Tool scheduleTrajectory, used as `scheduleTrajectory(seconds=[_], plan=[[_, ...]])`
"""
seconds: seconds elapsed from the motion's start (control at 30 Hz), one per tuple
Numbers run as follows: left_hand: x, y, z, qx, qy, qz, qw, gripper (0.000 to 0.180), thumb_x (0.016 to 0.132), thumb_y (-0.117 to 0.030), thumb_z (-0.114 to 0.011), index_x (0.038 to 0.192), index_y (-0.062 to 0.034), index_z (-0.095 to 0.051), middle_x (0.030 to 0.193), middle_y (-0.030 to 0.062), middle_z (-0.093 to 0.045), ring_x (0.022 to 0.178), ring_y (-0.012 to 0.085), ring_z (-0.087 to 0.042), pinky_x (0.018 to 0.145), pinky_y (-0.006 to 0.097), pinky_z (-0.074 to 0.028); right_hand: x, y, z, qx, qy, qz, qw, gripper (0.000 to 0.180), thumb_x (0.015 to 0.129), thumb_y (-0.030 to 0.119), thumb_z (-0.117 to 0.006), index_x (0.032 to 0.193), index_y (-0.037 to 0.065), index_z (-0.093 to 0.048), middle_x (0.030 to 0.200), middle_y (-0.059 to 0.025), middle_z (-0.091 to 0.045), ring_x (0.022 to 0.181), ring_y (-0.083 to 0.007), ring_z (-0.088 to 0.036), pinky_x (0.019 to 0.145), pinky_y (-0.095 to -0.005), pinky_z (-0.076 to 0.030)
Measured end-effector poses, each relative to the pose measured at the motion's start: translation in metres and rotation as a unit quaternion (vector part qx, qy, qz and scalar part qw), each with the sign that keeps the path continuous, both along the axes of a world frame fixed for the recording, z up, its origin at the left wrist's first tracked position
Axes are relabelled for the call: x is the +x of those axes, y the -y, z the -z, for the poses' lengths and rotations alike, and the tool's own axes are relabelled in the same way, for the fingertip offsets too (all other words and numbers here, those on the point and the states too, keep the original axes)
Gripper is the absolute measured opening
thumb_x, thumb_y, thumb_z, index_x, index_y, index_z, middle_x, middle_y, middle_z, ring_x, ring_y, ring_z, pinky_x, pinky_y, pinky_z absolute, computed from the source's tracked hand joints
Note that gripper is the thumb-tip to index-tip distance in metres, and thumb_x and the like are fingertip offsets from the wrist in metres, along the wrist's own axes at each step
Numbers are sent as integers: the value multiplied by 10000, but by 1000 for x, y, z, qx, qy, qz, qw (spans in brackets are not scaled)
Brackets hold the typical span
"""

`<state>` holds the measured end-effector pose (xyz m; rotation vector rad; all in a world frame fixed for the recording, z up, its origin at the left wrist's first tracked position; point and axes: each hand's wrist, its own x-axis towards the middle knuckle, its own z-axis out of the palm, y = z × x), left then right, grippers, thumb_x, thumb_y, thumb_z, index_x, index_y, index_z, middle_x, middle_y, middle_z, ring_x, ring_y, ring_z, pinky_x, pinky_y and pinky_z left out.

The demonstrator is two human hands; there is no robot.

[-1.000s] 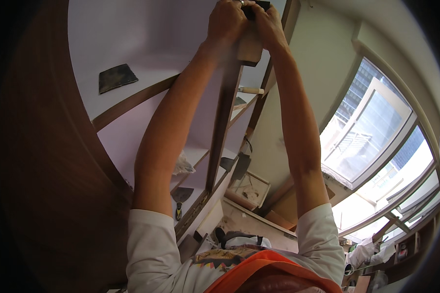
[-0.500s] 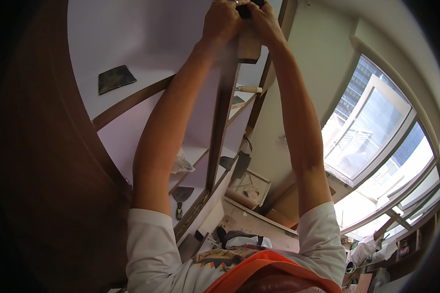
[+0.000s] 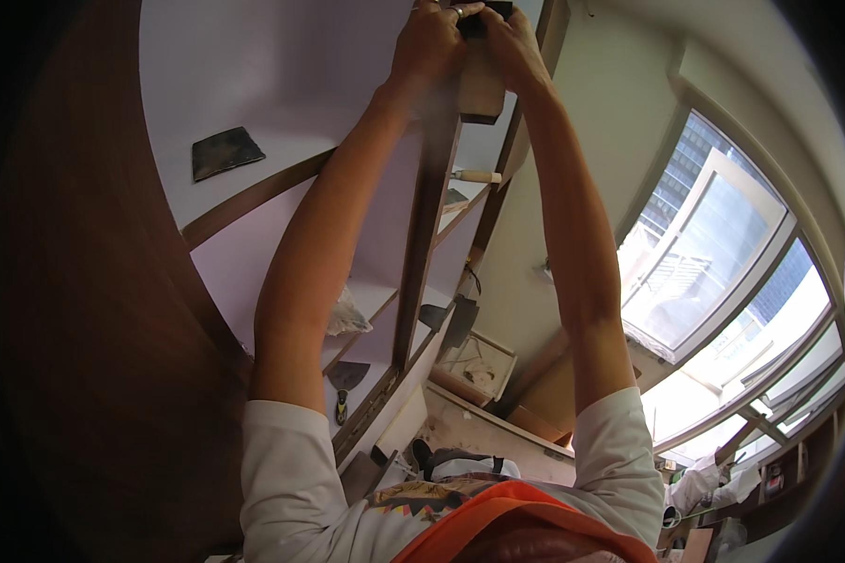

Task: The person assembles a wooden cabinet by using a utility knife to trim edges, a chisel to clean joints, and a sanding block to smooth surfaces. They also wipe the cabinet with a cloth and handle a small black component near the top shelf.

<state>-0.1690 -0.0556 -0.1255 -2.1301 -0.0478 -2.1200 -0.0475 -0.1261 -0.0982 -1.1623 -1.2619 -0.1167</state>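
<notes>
both arms reach to the top centre of the frame. left hand (image 3: 429, 42) and right hand (image 3: 509, 47) are closed together around a small dark tool (image 3: 474, 21), pressed against a wooden block (image 3: 481, 86) on the dark upright divider (image 3: 422, 235) of the shelf unit. a dark scraper (image 3: 224, 152) lies on the shelf at upper left. a wooden-handled tool (image 3: 474, 175) rests on a shelf just below the block.

Dark wooden shelving (image 3: 422, 253) on pale wall (image 3: 282, 84), bright window (image 3: 713, 253) right.
</notes>
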Motion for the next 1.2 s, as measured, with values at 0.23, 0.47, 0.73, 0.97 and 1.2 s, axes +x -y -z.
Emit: scheduleTrajectory(seconds=[0.23, 0.47, 0.73, 0.97, 1.2], plan=[[7, 4, 1, -11, 12, 17, 1000, 480, 836, 23, -546, 1290, -34, -690, 1403, 287, -560, 1309, 451, -527, 1141, 473, -427, 23, -23, -19, 55, 26, -72, 996, 323, 1028, 266, -536, 1174, -2, -644, 955, -121, -692, 841, -208, -657, 685, -366, -542], [14, 11, 3, -29, 17, -3, 999, 467, 894, -77, -586, 1353, 2, -628, 1417, 303, -518, 1341, 463, -481, 1155, 496, -401, 25, 58, 30, 72, 19, -96, 993, 272, 1062, 243, -539, 1158, -6, -492, 921, -154, -677, 656, -244, -730, 553, -332, -623], [28, -4, 6, 68, -2, -206, 976, 678, 936, -262, -667, 1572, -184, -445, 1593, 258, -278, 1511, 445, -255, 1210, 603, -277, 67, 126, 105, 49, -108, -66, 991, 252, 1074, 253, -522, 1173, 21, -507, 927, -93, -618, 602, -184, -686, 530, -300, -596], [23, -14, -14, 38, -42, -113, 992, 836, 824, -352, -701, 1590, -177, -416, 1629, 258, -188, 1532, 455, -138, 1216, 631, -205, 70, 182, 280, -44, -240, -100, 965, 241, 1075, 262, -509, 1168, 40, -498, 877, -74, -609, 581, -176, -672, 502, -291, -560], [33, 4, -30, 40, -23, -158, 986, 887, 807, -125, -733, 1609, -130, -353, 1603, 320, -254, 1482, 482, -272, 1229, 532, -260, 47, 170, 433, -152, -369, -179, 899, 219, 1055, 244, -537, 1180, 72, -482, 820, -75, -622, 558, -195, -681, 467, -303, -559]])
